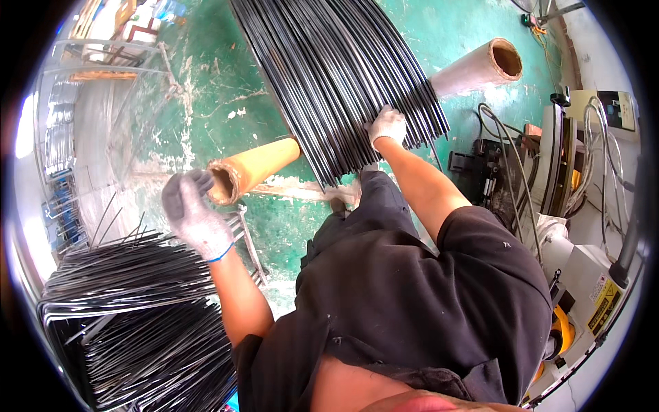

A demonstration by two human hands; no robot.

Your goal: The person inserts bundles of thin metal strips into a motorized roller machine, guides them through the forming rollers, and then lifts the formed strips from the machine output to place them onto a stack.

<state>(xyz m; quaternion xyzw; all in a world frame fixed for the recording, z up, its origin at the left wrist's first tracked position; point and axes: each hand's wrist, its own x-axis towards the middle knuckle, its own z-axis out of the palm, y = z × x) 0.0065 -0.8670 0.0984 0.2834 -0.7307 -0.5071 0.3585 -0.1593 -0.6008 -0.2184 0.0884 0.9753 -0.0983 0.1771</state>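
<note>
A wide layer of long black rods (343,75) lies side by side ahead of me, across two thick tubes. My right hand (388,126), in a white work glove, is on the rods near their close ends. Its fingers look curled down onto them, and the fingertips are partly hidden. My left hand (192,211), in a grey-white glove with a blue cuff edge, is raised beside the near end of the brown tube (264,165). Its fingers are apart and nothing shows in them. The paler tube (473,71) sticks out from under the rods at the right.
At lower left stands a large stack of bent black rods (144,302), by a metal frame leg (252,240). Machinery with hanging cables (597,151) lines the right side. Clear plastic sheeting (117,110) is at upper left. The green floor (220,75) is worn.
</note>
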